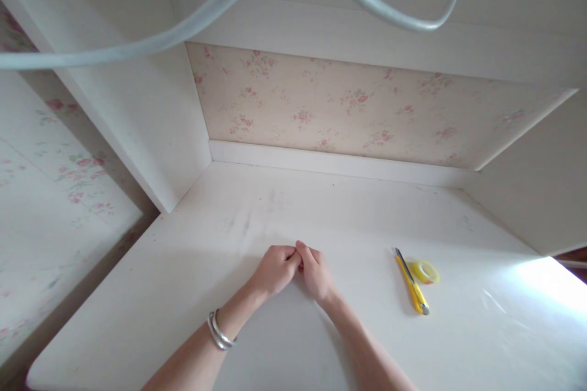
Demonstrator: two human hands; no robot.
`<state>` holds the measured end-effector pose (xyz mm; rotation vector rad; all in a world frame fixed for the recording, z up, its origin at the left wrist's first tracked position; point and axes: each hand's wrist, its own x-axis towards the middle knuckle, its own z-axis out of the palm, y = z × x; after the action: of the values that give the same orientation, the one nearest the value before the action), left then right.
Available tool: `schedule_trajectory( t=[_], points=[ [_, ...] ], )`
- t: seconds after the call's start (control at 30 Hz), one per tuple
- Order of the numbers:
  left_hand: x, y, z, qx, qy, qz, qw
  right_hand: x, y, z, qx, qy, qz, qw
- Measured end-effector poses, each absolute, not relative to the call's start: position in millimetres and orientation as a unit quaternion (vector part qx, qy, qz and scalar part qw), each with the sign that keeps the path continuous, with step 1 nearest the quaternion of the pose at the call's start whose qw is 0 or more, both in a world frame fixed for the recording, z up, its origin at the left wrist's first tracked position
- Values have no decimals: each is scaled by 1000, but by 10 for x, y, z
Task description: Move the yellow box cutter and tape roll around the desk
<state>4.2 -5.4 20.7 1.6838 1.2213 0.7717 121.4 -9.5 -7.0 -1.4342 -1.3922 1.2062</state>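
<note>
My left hand and my right hand meet at the middle of the white desk. Both have their fingers curled in and pressed together, with the thumbs touching. Whether anything is inside them is hidden. Two silver bangles circle my left wrist. To the right of my hands, apart from them, lies a yellow utility knife with a dark upper part. Just beside the knife is a small roll of yellow tape.
A white side panel rises at the left, another panel at the right. Floral wallpaper covers the back wall under a white shelf. A pale cable crosses the top of the view, close to the camera.
</note>
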Motion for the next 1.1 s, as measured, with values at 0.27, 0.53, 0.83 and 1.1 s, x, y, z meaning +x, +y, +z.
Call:
schedule_trajectory(
  t=[0.27,0.53,0.83,1.1],
  points=[
    [38,-57,205,677,490,315,450,1219,-100,-38,-567,-552,465,397],
    [40,-64,215,674,502,306,447,1216,-103,-45,-568,-550,468,396],
    [39,-57,201,678,493,313,447,1220,-101,-64,-564,-552,469,396],
    [34,-53,181,681,494,308,444,1221,-101,-60,-562,-554,469,397]
  ],
)
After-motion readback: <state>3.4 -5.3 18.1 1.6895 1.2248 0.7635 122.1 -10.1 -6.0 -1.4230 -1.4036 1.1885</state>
